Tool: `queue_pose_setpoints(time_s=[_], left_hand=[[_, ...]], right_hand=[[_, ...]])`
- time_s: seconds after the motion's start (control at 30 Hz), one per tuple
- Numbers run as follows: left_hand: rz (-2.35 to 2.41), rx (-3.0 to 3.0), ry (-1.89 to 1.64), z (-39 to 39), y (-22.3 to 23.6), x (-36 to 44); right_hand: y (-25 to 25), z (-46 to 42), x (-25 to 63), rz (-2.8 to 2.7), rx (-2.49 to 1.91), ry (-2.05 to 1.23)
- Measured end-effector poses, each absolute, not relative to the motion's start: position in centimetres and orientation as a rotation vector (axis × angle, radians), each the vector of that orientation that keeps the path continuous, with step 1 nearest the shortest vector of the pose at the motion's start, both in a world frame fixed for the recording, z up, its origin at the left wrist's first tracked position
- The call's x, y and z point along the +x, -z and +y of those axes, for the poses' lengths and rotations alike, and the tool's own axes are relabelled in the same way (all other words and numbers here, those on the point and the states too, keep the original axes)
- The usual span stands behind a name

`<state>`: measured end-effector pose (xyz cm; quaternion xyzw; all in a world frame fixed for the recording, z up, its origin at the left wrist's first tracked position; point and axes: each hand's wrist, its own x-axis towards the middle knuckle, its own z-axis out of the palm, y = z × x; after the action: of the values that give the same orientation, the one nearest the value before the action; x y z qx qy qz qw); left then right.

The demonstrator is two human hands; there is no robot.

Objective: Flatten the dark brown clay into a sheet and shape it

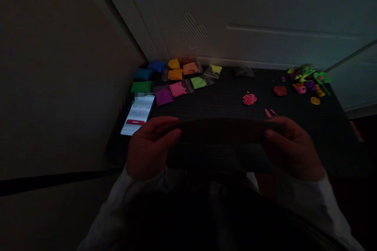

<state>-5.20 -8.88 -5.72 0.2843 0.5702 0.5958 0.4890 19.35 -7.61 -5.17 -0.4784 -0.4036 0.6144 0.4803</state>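
Observation:
Between my hands a long, flat dark strip [220, 130] is stretched level above the table; the dim light hides what it is made of. My left hand [150, 147] pinches its left end between thumb and fingers. At the other end my right hand [294, 149] grips it the same way. Just beyond the strip lies a pink ruffled flower [249, 99]. Two small pink pointed tools [268, 113] rest close to my right fingers. A lit phone [138, 115] showing a timer lies behind my left hand.
Bags of coloured clay, among them a purple one [164, 96] and a green one [141, 86], cover the dark table's [212, 106] back left. At the right sit a reddish lump [280, 91], a yellow disc [315, 101] and a cluster of clay flowers [309, 76]. A white panel [265, 8] rises behind.

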Motion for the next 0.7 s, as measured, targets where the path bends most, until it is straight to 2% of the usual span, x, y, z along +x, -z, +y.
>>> queue_pose_setpoints(time_s=[0.2,0.33,0.47,0.7], left_hand=[[1.441,1.063,-1.16,-7.5,10.2,-6.4],[1.448,1.557,-1.062,-7.1,11.8,-7.1],[1.436,1.914,-0.8,-7.8,13.3,-7.7],[1.615,2.265,-0.727,-8.4,14.7,-7.2]], right_hand=[[9.5,-5.9,20.5,-1.421,-1.293,-1.254],[11.6,-5.4,21.2,-1.829,-1.312,-0.82],[13.9,-6.1,21.9,-2.203,-1.277,-0.449],[14.4,-7.2,22.0,-2.308,-1.335,-0.426]])
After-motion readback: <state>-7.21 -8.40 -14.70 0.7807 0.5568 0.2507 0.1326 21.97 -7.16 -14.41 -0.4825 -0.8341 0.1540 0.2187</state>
